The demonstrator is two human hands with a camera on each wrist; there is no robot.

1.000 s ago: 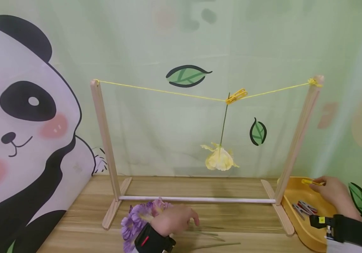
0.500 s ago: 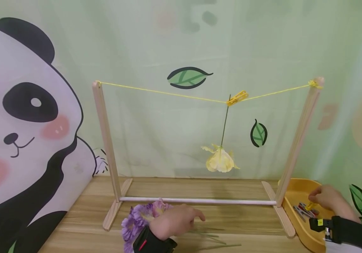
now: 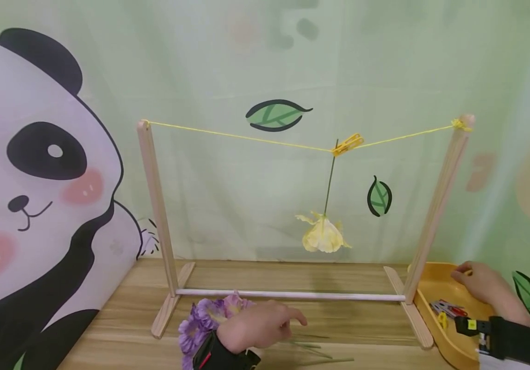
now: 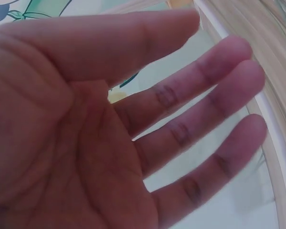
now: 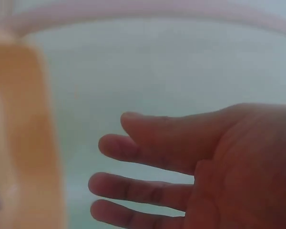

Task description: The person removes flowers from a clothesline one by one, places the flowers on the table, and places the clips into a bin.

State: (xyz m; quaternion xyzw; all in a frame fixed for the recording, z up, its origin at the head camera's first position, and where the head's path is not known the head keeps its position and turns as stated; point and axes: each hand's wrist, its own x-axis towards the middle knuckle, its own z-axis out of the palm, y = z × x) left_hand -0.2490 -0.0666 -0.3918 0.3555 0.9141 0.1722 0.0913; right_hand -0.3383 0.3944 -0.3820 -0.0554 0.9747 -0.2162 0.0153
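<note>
My left hand (image 3: 265, 324) is above a bunch of purple flowers (image 3: 195, 324) and their green stems (image 3: 322, 354), partly hiding them. In the left wrist view its fingers (image 4: 219, 100) are spread and hold nothing. My right hand (image 3: 484, 288) is at the far right side of a yellow tray (image 3: 436, 272). In the right wrist view its fingers (image 5: 119, 186) are loosely extended, with nothing visible between them. Inside the tray lie a yellow clothespin (image 3: 442, 319) and several grey and red clothespins (image 3: 450, 308). A small yellow sliver shows by the right fingertips; I cannot tell what it is.
A wooden stand (image 3: 158, 205) holds up a yellow string (image 3: 241, 137). From it a pale yellow flower (image 3: 324, 236) hangs head down, its stem pinched by a yellow clothespin (image 3: 348, 145). A white bar (image 3: 292, 294) joins the stand's feet. A printed curtain (image 3: 227, 200) hangs behind.
My right hand lowered a yellow clothespin into the tray, let it go there, and moved back up to the tray's far right side. My left hand has shifted slightly right.
</note>
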